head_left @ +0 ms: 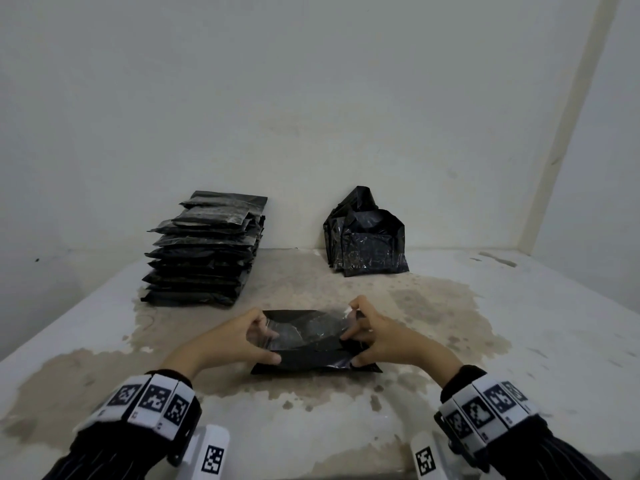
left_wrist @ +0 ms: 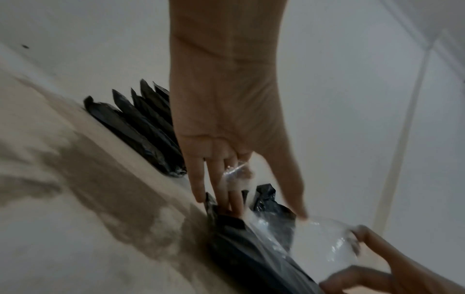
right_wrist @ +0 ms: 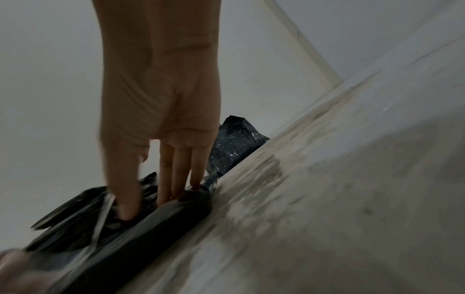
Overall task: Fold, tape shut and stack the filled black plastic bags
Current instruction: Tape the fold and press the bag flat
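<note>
The left hand [head_left: 239, 337] and the right hand [head_left: 374, 332] are each pinching an end of a clear tape strip [head_left: 304, 329] over the black bag [head_left: 313, 356], which is lying flat near the bench's [head_left: 519, 341] front edge, long axis running left to right.

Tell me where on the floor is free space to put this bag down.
Free: the strip between the flat stack and the leaning bags; the floor right of the hands. Crowded: the middle, where both hands hold the bag.
</note>
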